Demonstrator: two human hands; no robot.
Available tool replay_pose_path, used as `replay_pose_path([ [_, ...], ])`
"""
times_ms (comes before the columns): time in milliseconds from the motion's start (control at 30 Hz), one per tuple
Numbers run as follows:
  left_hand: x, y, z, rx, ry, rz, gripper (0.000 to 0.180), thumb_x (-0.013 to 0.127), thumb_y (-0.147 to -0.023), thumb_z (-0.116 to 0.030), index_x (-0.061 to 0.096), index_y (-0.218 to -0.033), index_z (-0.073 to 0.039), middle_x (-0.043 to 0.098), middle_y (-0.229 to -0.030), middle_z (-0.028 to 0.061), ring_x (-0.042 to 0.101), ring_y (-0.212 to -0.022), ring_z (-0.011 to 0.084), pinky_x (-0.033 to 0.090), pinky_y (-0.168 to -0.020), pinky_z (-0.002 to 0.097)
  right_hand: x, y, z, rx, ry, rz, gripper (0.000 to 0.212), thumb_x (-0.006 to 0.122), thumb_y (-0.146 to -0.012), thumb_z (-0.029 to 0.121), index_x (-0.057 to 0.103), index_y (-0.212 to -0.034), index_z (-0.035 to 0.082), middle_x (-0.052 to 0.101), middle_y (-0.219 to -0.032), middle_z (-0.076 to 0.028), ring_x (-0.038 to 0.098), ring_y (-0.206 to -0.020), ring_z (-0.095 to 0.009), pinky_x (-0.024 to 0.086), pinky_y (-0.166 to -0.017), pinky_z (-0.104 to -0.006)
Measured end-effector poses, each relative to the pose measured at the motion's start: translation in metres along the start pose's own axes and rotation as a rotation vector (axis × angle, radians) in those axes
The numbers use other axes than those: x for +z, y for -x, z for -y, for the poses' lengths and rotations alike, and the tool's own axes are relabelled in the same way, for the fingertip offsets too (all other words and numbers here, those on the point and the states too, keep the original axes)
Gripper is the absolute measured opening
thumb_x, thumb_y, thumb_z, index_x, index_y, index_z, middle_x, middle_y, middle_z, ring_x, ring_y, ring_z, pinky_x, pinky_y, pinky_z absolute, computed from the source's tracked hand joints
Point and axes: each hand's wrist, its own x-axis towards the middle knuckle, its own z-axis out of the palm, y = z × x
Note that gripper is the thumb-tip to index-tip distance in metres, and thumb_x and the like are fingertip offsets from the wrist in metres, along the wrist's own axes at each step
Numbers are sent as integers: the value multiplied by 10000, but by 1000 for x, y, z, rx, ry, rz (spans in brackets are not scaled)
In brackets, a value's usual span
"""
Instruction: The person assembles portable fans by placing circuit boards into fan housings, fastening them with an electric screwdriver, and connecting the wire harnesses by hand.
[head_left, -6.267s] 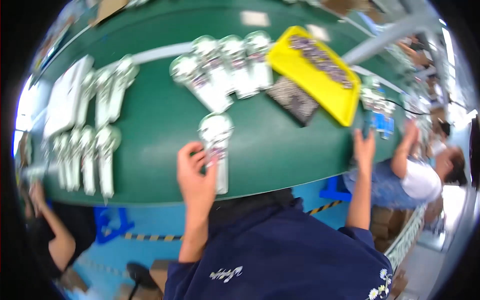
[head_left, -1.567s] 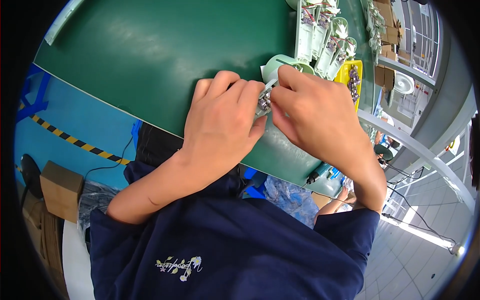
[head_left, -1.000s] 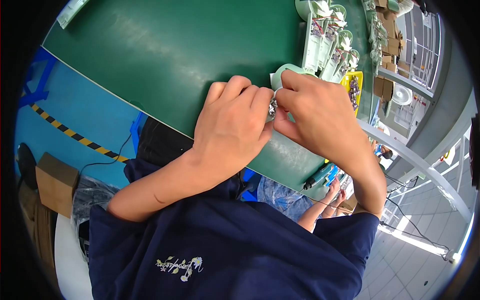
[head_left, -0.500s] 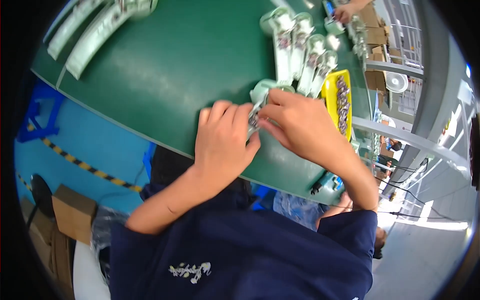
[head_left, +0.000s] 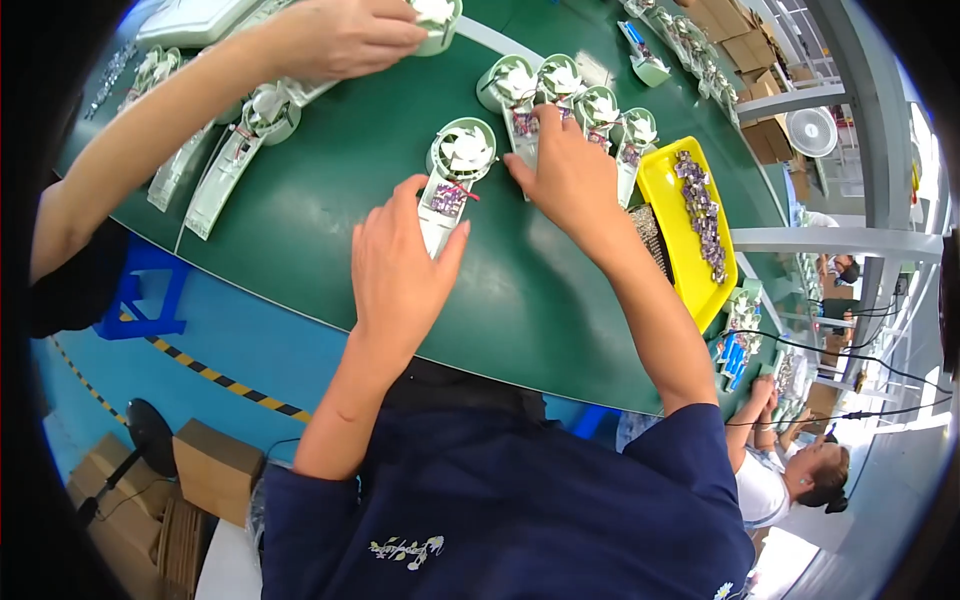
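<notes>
My left hand [head_left: 395,275] is closed around the handle of an opened pale green handheld fan [head_left: 464,150]. Its white blades, a purple circuit board and a red wire are exposed. Farther right, my right hand [head_left: 577,180] is at a row of similar opened fans. Its thumb and fingers straddle the handle of the leftmost fan [head_left: 512,84] there, and part of that handle is hidden under the hand. The other fans in the row, such as the one with a white rotor [head_left: 598,106], lie beside it.
A yellow tray [head_left: 657,180] of small circuit boards stands right of my right hand. From the left, a co-worker's arm [head_left: 170,125] reaches over the table, its hand at another fan [head_left: 437,20]. More fan housings [head_left: 225,180] lie at the left. Another person [head_left: 775,480] sits at the right.
My right hand has left the fan in my left hand and moved up to the row. A co-worker's arm has come in from the left. The view has shifted.
</notes>
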Motion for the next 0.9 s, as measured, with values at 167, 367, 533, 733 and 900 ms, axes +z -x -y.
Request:
replay_pose_path([
  [167, -20, 30, -11, 135, 58, -209, 508, 786, -843, -82, 590, -1303, 5, 671, -1062, 169, 643, -972, 342, 510, -871, 449, -30, 60, 6, 49, -65, 130, 618, 768, -886, 435, 506, -1273, 30, 715, -940, -195, 722, -805, -395, 567, -708, -498],
  [367, 8, 60, -41, 92, 427, 154, 486, 732, -887, 5, 589, -1352, -17, 621, -1172, 160, 676, -841, 246, 564, -662, 347, -34, 145, 16, 237, -319, 244, 643, 827, -858, 361, 479, -1306, 57, 701, -814, -106, 706, -698, -371, 533, -592, -472],
  [533, 14, 57, -50, -19, 411, 323, 492, 721, -920, -43, 551, -1382, -32, 573, -1227, 171, 690, -899, 276, 599, -698, 376, -46, 164, -18, 280, -667, 175, 358, 746, -901, 58, 652, -1246, 60, 710, -911, -30, 570, -577, -88, 453, -536, -251],
  [733, 27, 44, -41, 31, 474, 306, 477, 706, -912, -8, 562, -1364, -56, 574, -1221, 169, 694, -891, 280, 586, -697, 380, -14, 112, -30, -236, -1013, 10, 277, 749, -862, -53, 757, -1130, 15, 729, -1004, -76, 641, -790, -102, 478, -609, -230],
  [900, 34, 39, -40, -73, 542, 329, 453, 674, -899, 42, 567, -1330, -48, 594, -1202, 163, 703, -861, 289, 584, -709, 382, -3, 105, -34, -154, -1121, -1, 174, 742, -876, -58, 762, -1037, 2, 736, -1015, -87, 638, -789, -98, 460, -621, -218],
])
